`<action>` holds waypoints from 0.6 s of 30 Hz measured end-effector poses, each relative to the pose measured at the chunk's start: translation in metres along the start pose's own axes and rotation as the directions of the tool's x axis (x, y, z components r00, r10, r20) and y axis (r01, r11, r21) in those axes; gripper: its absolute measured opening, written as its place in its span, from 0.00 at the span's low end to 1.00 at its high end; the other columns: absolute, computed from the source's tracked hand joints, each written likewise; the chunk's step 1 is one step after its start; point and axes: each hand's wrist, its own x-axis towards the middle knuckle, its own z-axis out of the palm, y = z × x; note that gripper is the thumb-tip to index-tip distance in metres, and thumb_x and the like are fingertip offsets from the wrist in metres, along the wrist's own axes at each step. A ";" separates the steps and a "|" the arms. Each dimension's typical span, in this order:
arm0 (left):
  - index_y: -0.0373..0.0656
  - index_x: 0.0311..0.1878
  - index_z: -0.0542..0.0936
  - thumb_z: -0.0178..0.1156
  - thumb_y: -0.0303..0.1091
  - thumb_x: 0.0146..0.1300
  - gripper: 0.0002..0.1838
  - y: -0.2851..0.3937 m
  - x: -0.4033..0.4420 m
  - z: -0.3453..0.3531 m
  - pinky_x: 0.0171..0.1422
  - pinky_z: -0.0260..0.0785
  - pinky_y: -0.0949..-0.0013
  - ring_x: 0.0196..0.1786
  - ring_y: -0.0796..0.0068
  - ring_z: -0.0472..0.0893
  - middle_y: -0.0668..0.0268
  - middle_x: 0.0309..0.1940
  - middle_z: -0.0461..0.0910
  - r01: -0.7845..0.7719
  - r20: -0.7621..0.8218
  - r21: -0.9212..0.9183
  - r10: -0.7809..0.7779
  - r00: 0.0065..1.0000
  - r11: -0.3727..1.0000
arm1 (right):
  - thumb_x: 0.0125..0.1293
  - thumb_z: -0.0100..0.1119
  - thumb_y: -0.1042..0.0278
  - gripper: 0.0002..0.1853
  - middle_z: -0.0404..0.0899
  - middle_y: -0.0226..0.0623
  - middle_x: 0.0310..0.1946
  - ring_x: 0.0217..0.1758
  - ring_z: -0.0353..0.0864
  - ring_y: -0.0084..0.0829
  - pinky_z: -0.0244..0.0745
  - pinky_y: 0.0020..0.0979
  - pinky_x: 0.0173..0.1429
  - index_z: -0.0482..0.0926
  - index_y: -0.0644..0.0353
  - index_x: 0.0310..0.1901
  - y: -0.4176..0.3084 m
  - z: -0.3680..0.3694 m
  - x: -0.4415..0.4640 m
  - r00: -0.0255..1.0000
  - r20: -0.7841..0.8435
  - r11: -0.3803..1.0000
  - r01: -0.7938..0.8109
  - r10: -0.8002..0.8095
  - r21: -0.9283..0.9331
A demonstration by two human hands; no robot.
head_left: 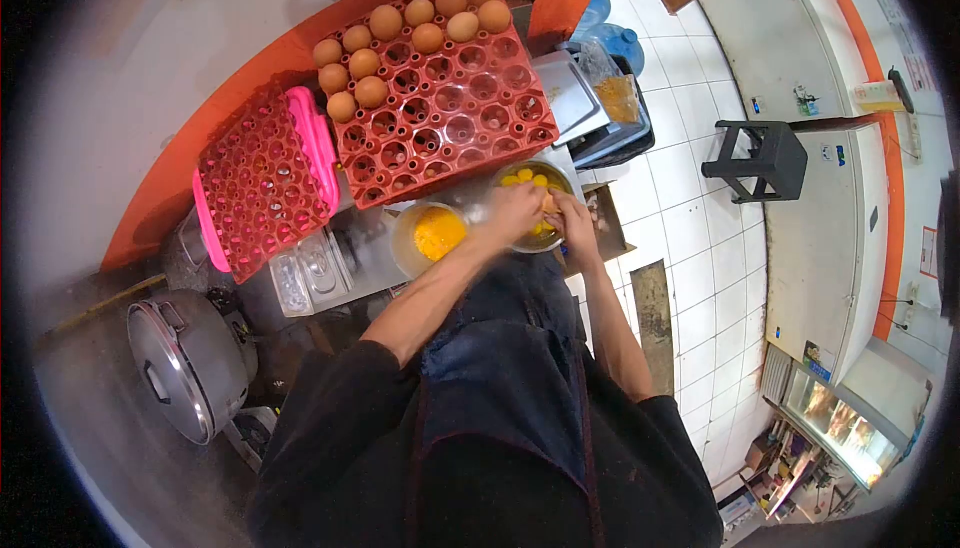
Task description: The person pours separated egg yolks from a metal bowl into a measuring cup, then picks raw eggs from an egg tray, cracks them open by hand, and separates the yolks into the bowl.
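Note:
Over a metal bowl point(562, 176) that holds several raw yolks point(526, 179), my two hands meet. My left hand point(517, 208) reaches in from the left with its fingers curled against a brown egg point(549, 205). On the egg's other side, the fingers of my right hand point(575, 223) are closed round it. Left of my hands stands a pale round container point(403, 239) with orange-yellow egg inside. Several brown eggs point(386, 23) sit in the upper and left cups of a red egg tray point(450, 98).
A second red tray point(262, 183) rests on a pink crate point(314, 148) at the left. Metal containers point(310, 273) and a large lidded pot point(190, 366) stand below it. Right of the bowl are stacked bins point(600, 138), a cardboard box point(605, 228) and a black stool point(765, 161).

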 end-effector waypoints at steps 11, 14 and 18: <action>0.42 0.52 0.82 0.69 0.53 0.56 0.28 0.024 -0.012 0.013 0.55 0.74 0.55 0.50 0.51 0.83 0.53 0.48 0.84 0.036 -0.024 -0.375 -0.049 0.999 0.927 | 0.77 0.52 0.53 0.28 0.79 0.46 0.56 0.58 0.79 0.33 0.72 0.33 0.63 0.69 0.70 0.66 -0.032 -0.085 -0.049 0.964 -0.225 0.910 0.034 -0.138 -0.413; 0.40 0.51 0.83 0.70 0.53 0.57 0.27 0.018 -0.017 -0.002 0.56 0.73 0.59 0.50 0.55 0.84 0.53 0.46 0.85 0.209 0.059 -0.475 -0.206 0.977 0.855 | 0.76 0.52 0.56 0.27 0.79 0.52 0.57 0.57 0.80 0.35 0.73 0.34 0.62 0.67 0.66 0.69 -0.086 -0.068 -0.046 0.931 -0.229 0.824 0.114 -0.284 -0.555; 0.38 0.49 0.83 0.68 0.52 0.63 0.25 0.005 -0.018 0.013 0.48 0.74 0.67 0.41 0.70 0.82 0.59 0.39 0.84 0.241 0.007 -0.713 -0.337 0.942 0.658 | 0.71 0.60 0.66 0.24 0.79 0.47 0.55 0.52 0.81 0.35 0.75 0.35 0.58 0.71 0.63 0.66 -0.167 0.014 -0.026 0.805 -0.056 0.700 0.477 -0.591 -0.532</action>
